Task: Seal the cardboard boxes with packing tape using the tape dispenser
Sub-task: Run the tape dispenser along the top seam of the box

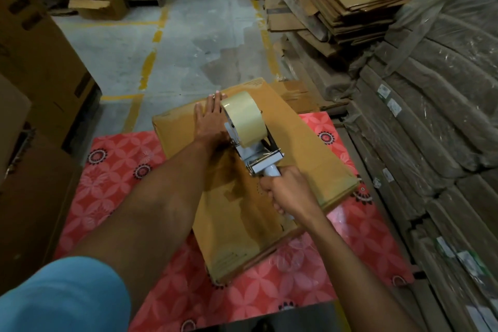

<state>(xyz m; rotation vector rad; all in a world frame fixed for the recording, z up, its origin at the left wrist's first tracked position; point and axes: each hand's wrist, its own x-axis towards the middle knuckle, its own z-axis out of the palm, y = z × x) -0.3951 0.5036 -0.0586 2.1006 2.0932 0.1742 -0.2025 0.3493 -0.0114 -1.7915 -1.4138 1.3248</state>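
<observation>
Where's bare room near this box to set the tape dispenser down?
Bare red mat between the box and the brown cartons, and a patch off its near right corner. Crowded: the box top, under the left hand, right hand and tape dispenser; stacked cardboard hems the right.

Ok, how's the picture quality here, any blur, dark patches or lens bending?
Head view: wide-angle bending curves the plastic-wrapped grey bundles at right; corners fall dark while the grey concrete floor is brightest; a shadow darkens the brown cardboard box beside the left forearm; the blue sleeve is blurred.
</observation>
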